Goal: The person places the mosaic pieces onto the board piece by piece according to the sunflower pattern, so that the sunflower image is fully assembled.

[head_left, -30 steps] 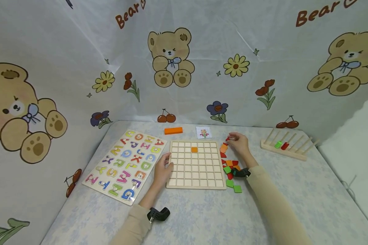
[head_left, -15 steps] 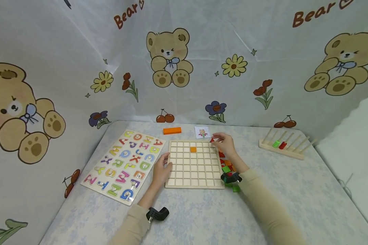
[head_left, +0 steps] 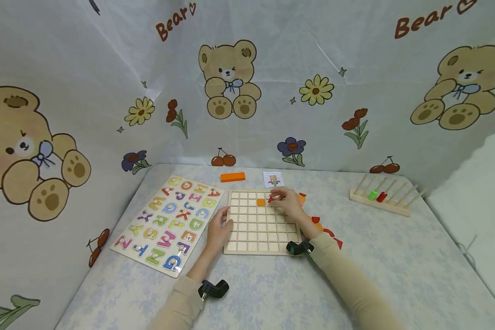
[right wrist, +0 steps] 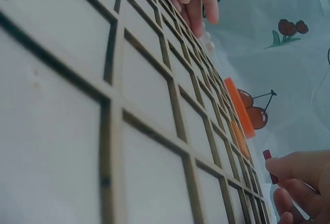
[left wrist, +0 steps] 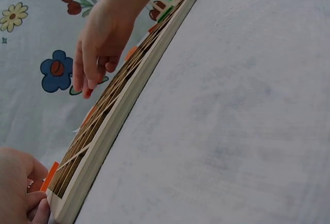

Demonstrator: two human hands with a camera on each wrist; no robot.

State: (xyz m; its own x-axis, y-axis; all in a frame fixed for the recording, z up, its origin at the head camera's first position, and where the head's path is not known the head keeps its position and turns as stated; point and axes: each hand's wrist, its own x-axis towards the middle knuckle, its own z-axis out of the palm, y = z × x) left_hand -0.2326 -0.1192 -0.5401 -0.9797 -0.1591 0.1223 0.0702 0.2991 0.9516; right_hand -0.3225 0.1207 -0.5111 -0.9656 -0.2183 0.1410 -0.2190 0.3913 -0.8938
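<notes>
A wooden grid board lies on the table, with one orange square tile in an upper cell. My left hand grips the board's left edge, its fingers bent at the frame in the left wrist view. Over the upper right cells, my right hand pinches a small red tile between thumb and fingertips. That tile is right of the orange one, seen edge-on in the right wrist view; its full outline is partly covered by the fingers. Red and orange tiles lie right of the board, partly hidden by my right arm.
Left of the board lies an alphabet puzzle. Behind the board are an orange block and a small pattern card. A peg rack with green and red beads stands at the right. A bear-print cloth hangs behind.
My right hand has carried the red tile leftward from the loose pile, past the board's right edge, to above the upper cells. The left hand has stayed at the board's left edge.
</notes>
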